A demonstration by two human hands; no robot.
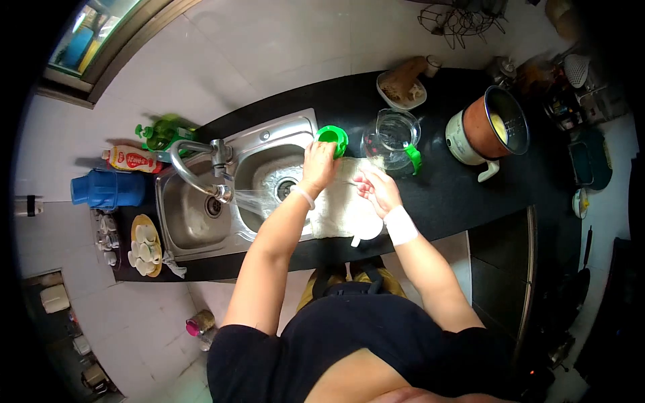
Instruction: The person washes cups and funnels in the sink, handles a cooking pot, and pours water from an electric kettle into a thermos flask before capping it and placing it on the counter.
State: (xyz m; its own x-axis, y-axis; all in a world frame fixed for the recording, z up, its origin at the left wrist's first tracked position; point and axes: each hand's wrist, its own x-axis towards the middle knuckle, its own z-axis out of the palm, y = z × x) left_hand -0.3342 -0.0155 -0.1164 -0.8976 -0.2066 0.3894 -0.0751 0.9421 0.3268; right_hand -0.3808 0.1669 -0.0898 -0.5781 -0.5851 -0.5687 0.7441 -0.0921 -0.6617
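Note:
My left hand (321,161) is closed on the rim of a green plastic lid (336,136) at the right edge of the sink. My right hand (377,189) hovers over a pale cloth (332,211), its fingers loosely bent and apart, with nothing visible in them. Just below that hand, a white cup (366,225) rests on the cloth, handle toward me. Behind it stands a clear pitcher (390,138) with a green handle. Water runs from the curved faucet (185,164) into the right basin of the steel sink (269,136).
Left of the sink are a blue plastic container (111,189), a red-labelled bottle (134,160), a green bottle (164,133) and a yellow tray (156,235) of white cups. A pot-shaped cooker (470,134) stands at the right, with a white bowl (411,97) behind the pitcher.

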